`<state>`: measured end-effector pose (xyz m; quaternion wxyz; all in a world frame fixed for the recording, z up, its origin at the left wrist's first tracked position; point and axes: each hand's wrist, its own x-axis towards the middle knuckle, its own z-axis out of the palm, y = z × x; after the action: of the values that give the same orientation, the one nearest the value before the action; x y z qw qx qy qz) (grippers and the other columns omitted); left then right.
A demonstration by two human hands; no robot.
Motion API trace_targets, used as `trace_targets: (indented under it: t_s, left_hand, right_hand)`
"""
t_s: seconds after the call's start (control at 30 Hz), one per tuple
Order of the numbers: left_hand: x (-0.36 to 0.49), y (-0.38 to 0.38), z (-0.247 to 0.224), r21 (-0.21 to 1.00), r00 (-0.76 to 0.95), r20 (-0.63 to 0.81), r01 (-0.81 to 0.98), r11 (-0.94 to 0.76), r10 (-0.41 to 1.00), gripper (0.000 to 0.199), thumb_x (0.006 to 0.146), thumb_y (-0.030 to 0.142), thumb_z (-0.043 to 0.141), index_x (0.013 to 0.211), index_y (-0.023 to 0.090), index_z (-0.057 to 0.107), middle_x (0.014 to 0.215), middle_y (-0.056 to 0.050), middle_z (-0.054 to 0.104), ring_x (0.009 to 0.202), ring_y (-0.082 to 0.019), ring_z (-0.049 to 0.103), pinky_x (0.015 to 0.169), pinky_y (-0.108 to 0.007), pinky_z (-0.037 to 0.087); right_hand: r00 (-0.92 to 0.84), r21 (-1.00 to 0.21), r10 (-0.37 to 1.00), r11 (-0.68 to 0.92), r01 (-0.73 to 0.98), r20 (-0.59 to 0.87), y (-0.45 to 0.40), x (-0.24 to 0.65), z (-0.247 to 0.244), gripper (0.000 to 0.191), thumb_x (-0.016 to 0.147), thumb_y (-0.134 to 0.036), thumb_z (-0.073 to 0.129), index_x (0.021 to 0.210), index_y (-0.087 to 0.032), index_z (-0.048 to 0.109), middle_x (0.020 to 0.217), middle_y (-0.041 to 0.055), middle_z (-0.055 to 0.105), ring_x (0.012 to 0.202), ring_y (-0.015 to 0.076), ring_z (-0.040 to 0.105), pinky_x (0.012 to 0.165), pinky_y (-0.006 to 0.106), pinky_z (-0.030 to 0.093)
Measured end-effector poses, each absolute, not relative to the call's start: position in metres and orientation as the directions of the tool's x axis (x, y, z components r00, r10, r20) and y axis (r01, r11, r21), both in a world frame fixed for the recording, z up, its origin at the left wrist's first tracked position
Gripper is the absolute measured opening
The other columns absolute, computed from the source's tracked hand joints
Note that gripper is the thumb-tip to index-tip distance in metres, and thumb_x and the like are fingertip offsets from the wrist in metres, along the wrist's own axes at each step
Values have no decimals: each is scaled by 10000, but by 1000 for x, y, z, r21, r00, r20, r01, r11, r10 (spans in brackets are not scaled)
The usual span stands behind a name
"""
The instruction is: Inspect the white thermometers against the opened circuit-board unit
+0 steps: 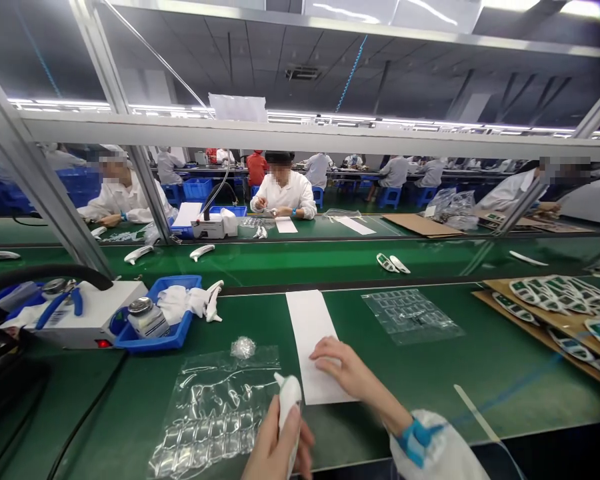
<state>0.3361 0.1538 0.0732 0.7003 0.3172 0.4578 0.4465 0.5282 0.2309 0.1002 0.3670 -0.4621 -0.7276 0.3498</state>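
Materials and finishes around the white paper sheet (310,347)

The sheet is smooth, matt paper, lying on a green bench mat (480,380) of smooth plastic-like material with a low sheen. Left of the sheet: clear bubble wrap (213,417), glossy and blistered. Right of the sheet: a clear plastic bag (410,317), thin and glossy. Just below its lower left corner: a white plastic device (289,400), smooth and glossy. Well left of the sheet: a blue plastic tray (180,331), moulded and slightly glossy, holding soft white cloth (175,301) and a bottle with a metal cap (140,307). Well right of the sheet: matt brown cardboard (545,340).
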Motion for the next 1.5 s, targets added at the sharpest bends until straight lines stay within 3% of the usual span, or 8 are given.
trace_targets:
  t_s: [0.1,0.2,0.47,0.6,0.7,0.83,0.93,1.5]
  left_hand:
    - [361,182,77,823,125,-354,-428,372,927,619,607,626,739,953,122,639,819,-129,709,749,-252,691,712,-349,557]
    - [374,198,62,811,57,-375,-463,357,925,618,587,604,769,970,134,647,960,-165,711,993,-323,658,919,-413,498]
    - [377,200,34,820,42,-382,-445,359,923,674,634,615,732,1079,124,610,1053,-191,698,1069,-341,628,974,-430,464]
    - [376,199,45,813,22,-394,-457,360,919,671,621,605,747,1063,116,623,998,-166,713,1036,-307,643,935,-369,489]
    - [372,197,57,808,94,-369,-460,369,925,604,653,641,696,954,119,655,796,-93,716,733,-216,693,680,-283,549]
    - [363,190,71,781,245,-351,-456,427,904,656,735,749,486,745,112,642,488,-6,591,323,-85,458,338,-194,323]
    - [358,185,74,779,277,-380,-419,467,883,699,778,759,372,627,118,606,363,-11,516,305,-77,412,340,-178,262]
    - [349,178,70,775,256,-412,-406,484,875,674,731,791,406,694,141,580,354,11,503,300,-76,384,341,-177,241]
  right_hand:
    - [-297,-801,934,331,498,201,264,553,84,152,813,-203,598,772,-202,745,801,46,616,816,211,558,770,348,416]
    - [-316,-794,933,322,515,173,274,556,69,123,767,-161,627,717,-202,731,760,22,593,790,193,548,756,328,407]
    - [-286,-798,951,264,542,120,273,551,63,93,753,-122,590,693,-190,609,760,-6,574,813,188,501,840,370,319]
    - [-227,-837,965,231,496,132,267,551,69,115,821,-177,514,709,-193,533,730,-16,521,752,171,467,771,333,333]
    - [-207,-883,970,206,421,128,252,541,85,173,870,-279,478,718,-197,488,682,-26,481,663,150,447,662,287,362]
    - [-287,-982,957,86,169,34,221,512,115,204,866,-338,531,723,-200,488,630,-47,455,574,121,439,558,245,358]
    - [-335,-995,942,51,90,18,205,492,128,158,867,-279,537,734,-199,504,637,-49,479,545,115,476,538,241,366]
    - [-337,-950,940,158,269,62,203,471,126,146,915,-209,466,773,-205,502,702,-43,503,528,100,519,542,233,410]
